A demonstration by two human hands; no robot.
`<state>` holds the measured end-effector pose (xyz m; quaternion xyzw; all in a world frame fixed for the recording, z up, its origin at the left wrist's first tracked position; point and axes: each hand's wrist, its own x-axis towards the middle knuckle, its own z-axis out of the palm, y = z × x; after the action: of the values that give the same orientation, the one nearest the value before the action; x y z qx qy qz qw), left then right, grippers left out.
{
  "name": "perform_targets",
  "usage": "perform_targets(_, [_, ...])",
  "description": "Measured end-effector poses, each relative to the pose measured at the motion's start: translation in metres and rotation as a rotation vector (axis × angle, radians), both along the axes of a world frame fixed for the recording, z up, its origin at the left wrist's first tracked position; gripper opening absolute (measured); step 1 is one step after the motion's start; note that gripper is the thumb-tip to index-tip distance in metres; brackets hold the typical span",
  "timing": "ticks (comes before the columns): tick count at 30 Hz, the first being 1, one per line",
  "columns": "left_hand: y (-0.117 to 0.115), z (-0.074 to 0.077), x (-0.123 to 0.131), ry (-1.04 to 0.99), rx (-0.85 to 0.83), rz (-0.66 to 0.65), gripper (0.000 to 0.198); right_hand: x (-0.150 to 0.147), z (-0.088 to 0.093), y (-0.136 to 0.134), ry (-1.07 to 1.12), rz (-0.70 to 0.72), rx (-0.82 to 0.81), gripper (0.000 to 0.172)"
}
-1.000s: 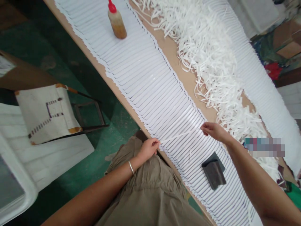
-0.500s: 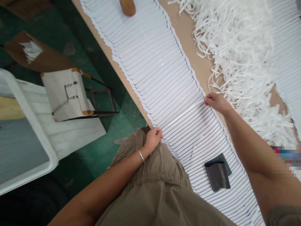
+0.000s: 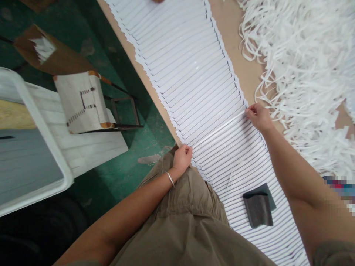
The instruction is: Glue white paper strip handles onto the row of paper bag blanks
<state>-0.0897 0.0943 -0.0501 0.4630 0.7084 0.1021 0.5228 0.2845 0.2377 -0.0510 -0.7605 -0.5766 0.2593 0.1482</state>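
A long white strip (image 3: 219, 129) stretches across a fanned, overlapping row of white strips with dark edges (image 3: 194, 70), which lies on a wooden table (image 3: 235, 48). My left hand (image 3: 182, 159) pinches the strip's near end at the table edge, above my olive cloth lap (image 3: 188, 221). A silver bangle (image 3: 170, 179) circles that wrist. My right hand (image 3: 259, 117) pinches the far end, beside the row's dark outer edge. A dark grey folded pad (image 3: 259, 205) rests on the row, to the lower right of the held strip.
A heap of loose white shredded strips (image 3: 307, 74) fills the upper right of the table. Left of the table, over a green floor, stand a white plastic tray (image 3: 33, 144) and a metal-framed stool with a stained cloth (image 3: 83, 101).
The view has shifted, so the table contents slide up and right, and the bottle has nearly left the frame. My hands still hold the strip, which now looks straighter and tauter.
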Motion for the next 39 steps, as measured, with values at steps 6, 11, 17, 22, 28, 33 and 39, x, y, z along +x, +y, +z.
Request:
perform_targets(6, [0.0,0.003,0.001,0.046,0.042,-0.028,0.022,-0.007,-0.003,0.001,-0.039,-0.016,0.032,0.015])
perform_targets(11, [-0.001,0.0,0.001,0.07,0.108,-0.067,0.023,-0.017,0.004,0.002,-0.043,-0.047,0.018,0.013])
perform_targets(17, [-0.001,0.001,0.003,0.105,0.127,-0.085,0.022,-0.019,-0.002,0.007,-0.106,0.001,0.046,0.011])
perform_targets(22, [0.0,0.003,0.004,0.112,0.11,-0.082,0.021,-0.02,-0.005,0.009,-0.164,0.009,0.014,0.01])
perform_targets(28, [0.0,0.003,0.004,0.089,0.12,-0.055,0.022,-0.022,-0.003,0.007,-0.207,0.028,0.027,0.011])
perform_targets(33, [-0.006,0.003,0.0,0.035,0.171,-0.022,0.02,-0.023,-0.005,0.005,-0.232,0.069,0.033,0.013])
perform_targets(39, [-0.005,0.003,0.002,0.046,0.185,-0.019,0.018,-0.02,-0.008,0.003,-0.233,0.06,0.055,0.014])
